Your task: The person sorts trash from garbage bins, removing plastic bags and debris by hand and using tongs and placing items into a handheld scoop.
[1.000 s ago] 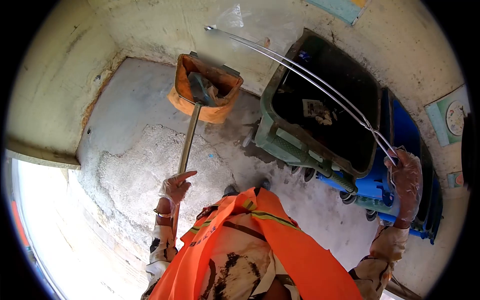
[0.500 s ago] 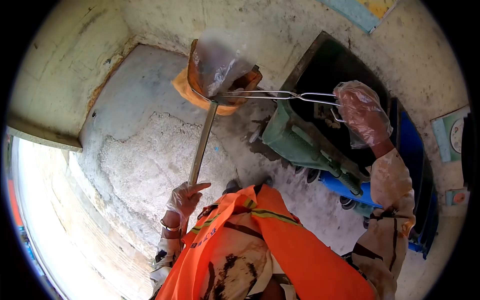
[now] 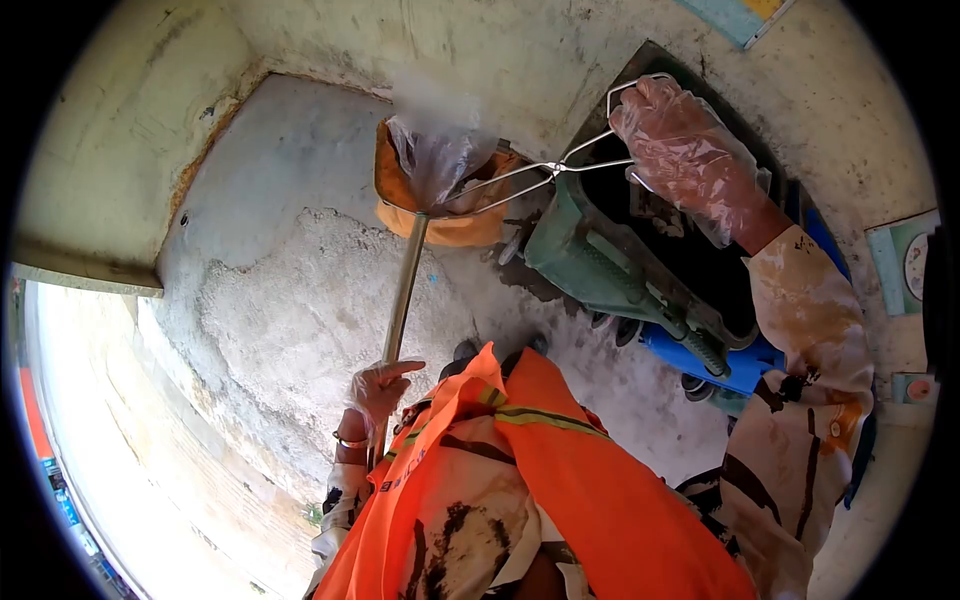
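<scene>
Both of my hands wear thin clear plastic gloves. My left hand (image 3: 380,392) is closed around a long metal pole (image 3: 405,285), index finger stretched out. At the pole's far end hangs an orange bag (image 3: 455,228) on a rim, its mouth held wide. A crumpled clear plastic bag (image 3: 432,165) sticks up out of it. My right hand (image 3: 690,150) grips the handles of long metal tongs (image 3: 553,168) above a dark green wheeled bin. The tongs are spread, their tips at the orange bag's mouth. Whether they touch the clear plastic is unclear.
The open green bin (image 3: 590,255) stands at right, with some litter inside. A blue bin (image 3: 745,365) is beside it. Stained walls (image 3: 330,45) close off the back and left. Rough concrete floor (image 3: 290,270) lies around my feet.
My right hand has moved up and the tongs have spread from nearly closed to wide. The orange bag has shifted slightly, with its clear plastic bag. My left hand keeps its hold.
</scene>
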A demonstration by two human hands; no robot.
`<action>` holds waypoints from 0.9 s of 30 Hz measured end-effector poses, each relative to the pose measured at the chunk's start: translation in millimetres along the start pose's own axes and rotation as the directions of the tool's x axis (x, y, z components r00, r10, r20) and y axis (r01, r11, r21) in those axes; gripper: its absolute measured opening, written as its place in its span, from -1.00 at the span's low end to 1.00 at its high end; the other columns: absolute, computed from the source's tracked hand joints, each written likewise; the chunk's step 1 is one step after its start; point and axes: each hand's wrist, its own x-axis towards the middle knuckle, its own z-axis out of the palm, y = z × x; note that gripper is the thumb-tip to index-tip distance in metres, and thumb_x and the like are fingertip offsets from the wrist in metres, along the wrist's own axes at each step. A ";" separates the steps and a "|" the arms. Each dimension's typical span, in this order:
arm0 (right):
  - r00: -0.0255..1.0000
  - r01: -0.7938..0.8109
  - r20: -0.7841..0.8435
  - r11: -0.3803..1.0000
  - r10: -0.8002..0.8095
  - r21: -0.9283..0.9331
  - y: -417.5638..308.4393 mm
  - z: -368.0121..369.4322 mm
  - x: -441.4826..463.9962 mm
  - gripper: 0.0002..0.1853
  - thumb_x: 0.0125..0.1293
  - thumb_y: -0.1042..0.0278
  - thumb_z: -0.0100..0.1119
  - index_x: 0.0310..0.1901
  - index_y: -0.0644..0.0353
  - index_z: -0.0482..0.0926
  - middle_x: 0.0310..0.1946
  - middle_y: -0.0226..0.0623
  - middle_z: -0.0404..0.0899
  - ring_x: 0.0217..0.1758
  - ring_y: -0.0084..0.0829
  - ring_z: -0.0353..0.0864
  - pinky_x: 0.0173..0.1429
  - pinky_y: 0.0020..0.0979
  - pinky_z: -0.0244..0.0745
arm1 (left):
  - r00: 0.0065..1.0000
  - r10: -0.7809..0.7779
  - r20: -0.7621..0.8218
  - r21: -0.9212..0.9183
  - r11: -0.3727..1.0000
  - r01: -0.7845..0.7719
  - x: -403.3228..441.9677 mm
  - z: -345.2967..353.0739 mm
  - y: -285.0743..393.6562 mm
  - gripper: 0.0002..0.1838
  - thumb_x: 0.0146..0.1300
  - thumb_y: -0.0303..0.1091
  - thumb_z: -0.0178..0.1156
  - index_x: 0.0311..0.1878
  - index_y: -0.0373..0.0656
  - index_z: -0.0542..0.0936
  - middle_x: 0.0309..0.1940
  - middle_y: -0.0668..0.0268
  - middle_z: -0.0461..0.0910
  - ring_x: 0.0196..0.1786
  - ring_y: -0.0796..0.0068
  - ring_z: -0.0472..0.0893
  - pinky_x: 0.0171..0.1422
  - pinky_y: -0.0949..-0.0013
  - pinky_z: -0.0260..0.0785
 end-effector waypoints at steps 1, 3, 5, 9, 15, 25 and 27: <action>1.000 -0.017 -0.017 0.961 0.013 -0.277 -16.7 -2.2 -8.5 -0.63 0.01 0.22 0.29 -0.17 0.20 0.47 -0.17 -0.32 0.41 0.01 -0.32 0.40 0.14 -0.37 0.32 | 1.000 0.014 0.008 0.014 1.000 -0.014 0.9 0.0 -3.4 -0.65 0.13 -0.58 0.05 -0.06 -0.05 0.65 -0.67 0.58 0.38 -0.62 0.81 0.27 -0.58 0.62 0.13; 0.999 -0.041 -0.050 0.689 0.007 -0.723 -53.3 -3.4 -25.3 -0.60 0.00 0.21 0.31 -0.15 0.21 0.46 -0.16 -0.31 0.40 0.03 -0.31 0.39 0.16 -0.37 0.31 | 1.000 0.025 0.018 0.023 0.999 -0.026 -0.5 -1.6 4.0 -0.65 0.13 -0.58 0.05 -0.06 -0.05 0.65 -0.67 0.58 0.38 -0.63 0.81 0.26 -0.58 0.62 0.12; 0.997 -0.070 -0.081 0.385 -0.012 -0.920 -90.0 -9.0 -43.0 -0.57 -0.01 0.20 0.33 -0.13 0.22 0.46 -0.14 -0.30 0.39 0.04 -0.30 0.38 0.18 -0.37 0.30 | 0.999 0.042 0.028 0.035 0.998 -0.043 -1.8 -1.8 9.9 -0.66 0.14 -0.59 0.04 -0.07 -0.07 0.65 -0.67 0.58 0.38 -0.63 0.81 0.24 -0.57 0.61 0.12; 0.990 -0.135 -0.126 -0.186 -0.060 -0.973 -162.5 -32.4 -96.5 -0.50 -0.04 0.18 0.36 -0.10 0.24 0.44 -0.11 -0.28 0.37 0.07 -0.29 0.36 0.21 -0.36 0.28 | 0.998 0.054 0.027 0.055 0.997 -0.055 1.0 -0.5 2.9 -0.67 0.14 -0.60 0.08 -0.06 -0.07 0.64 -0.64 0.57 0.39 -0.63 0.79 0.25 -0.56 0.62 0.13; 0.812 -0.579 -0.582 0.065 -0.046 -0.813 -223.4 -63.9 -265.0 -0.44 -0.11 0.22 0.41 -0.06 0.24 0.43 -0.07 -0.23 0.34 0.08 -0.29 0.36 0.18 -0.35 0.33 | 0.998 -0.039 0.058 0.064 0.997 0.035 4.0 -3.7 2.8 -0.66 0.16 -0.59 0.08 -0.02 -0.05 0.62 -0.69 0.59 0.35 -0.69 0.80 0.27 -0.64 0.62 0.14; 0.595 -0.736 -0.801 -0.358 0.062 -0.575 -269.5 -45.6 -452.5 -0.35 -0.11 0.31 0.42 0.10 0.17 0.41 0.00 -0.12 0.41 0.09 -0.24 0.41 0.06 -0.31 0.44 | 0.986 -0.151 0.074 0.190 0.972 0.135 12.4 -6.3 14.9 -0.64 0.16 -0.55 0.07 0.00 0.00 0.61 -0.77 0.58 0.30 -0.78 0.75 0.25 -0.74 0.57 0.17; 0.634 -0.575 -0.758 -0.562 0.154 -0.595 -247.6 -52.0 -433.1 -0.43 0.01 0.26 0.36 0.09 0.14 0.41 0.02 -0.21 0.40 0.03 -0.29 0.41 0.06 -0.34 0.40 | 0.982 -0.176 0.068 0.208 0.965 0.158 18.1 -6.7 15.1 -0.64 0.16 -0.54 0.08 0.02 -0.02 0.59 -0.77 0.57 0.30 -0.79 0.75 0.26 -0.75 0.56 0.19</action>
